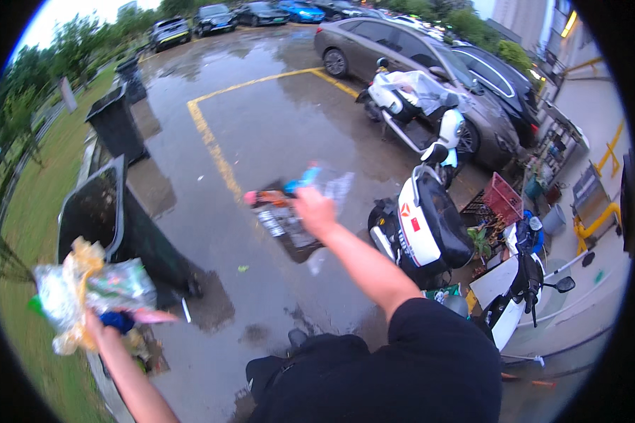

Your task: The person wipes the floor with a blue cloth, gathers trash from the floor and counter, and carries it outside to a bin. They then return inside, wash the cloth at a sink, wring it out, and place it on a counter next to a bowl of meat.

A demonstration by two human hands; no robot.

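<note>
My left hand (98,329), at the lower left, grips a bunch of crumpled plastic bags (119,285), some clear and some yellowish. A dark blue item (117,321) and a pink strip (153,316) show beside its fingers. This bunch is in front of the nearest open dark wheeled bin (153,259), whose inside walls look dirty. Out ahead, my right hand (316,209) holds a clear plastic bag (291,232) above the wet pavement. Through the bag I see what look like bottles, one with a pink cap (250,198). A blue piece (302,181) sits by my fingers, blurred.
More dark bins (114,124) line the grass verge (47,174). Scooters (428,222) stand close on my right, with a red plastic crate (502,196) and potted plants beyond. A grey-brown car (397,47) is parked behind them. Yellow lines (209,137) mark the wet ground.
</note>
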